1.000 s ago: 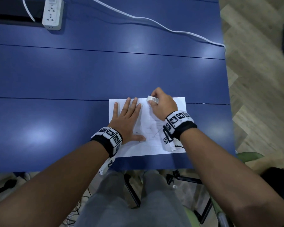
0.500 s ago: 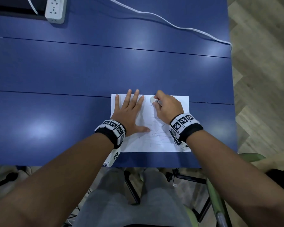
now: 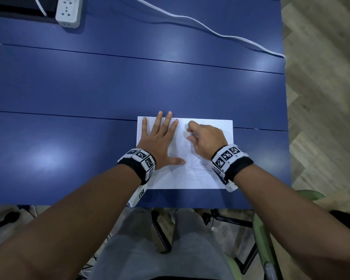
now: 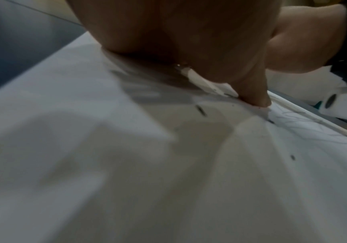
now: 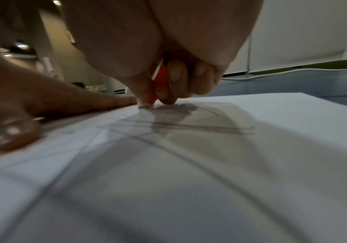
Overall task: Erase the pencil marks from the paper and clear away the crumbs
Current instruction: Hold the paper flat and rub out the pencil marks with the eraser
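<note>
Two hands work on one white paper that lies low and centre in the head view, near the front edge of a blue table; the left hand lies flat on the sheet's left half, fingers straight and spread, holding nothing, its middle fingertips reaching just past the far edge; the right hand sits on the upper right part of the sheet, fingers curled round an eraser (white, with a barcode on its sleeve, which looks red from the right wrist view), pinched between thumb and fingers with its tip touching the paper; pencil marks cross the lower middle of the sheet, between the two wrists, as a scribble of thin grey lines; several dark crumbs lie on the paper in the left wrist view, near the thumb; a white power strip sits at the upper left of the head view; a white cable runs across the top towards the table's right edge.
</note>
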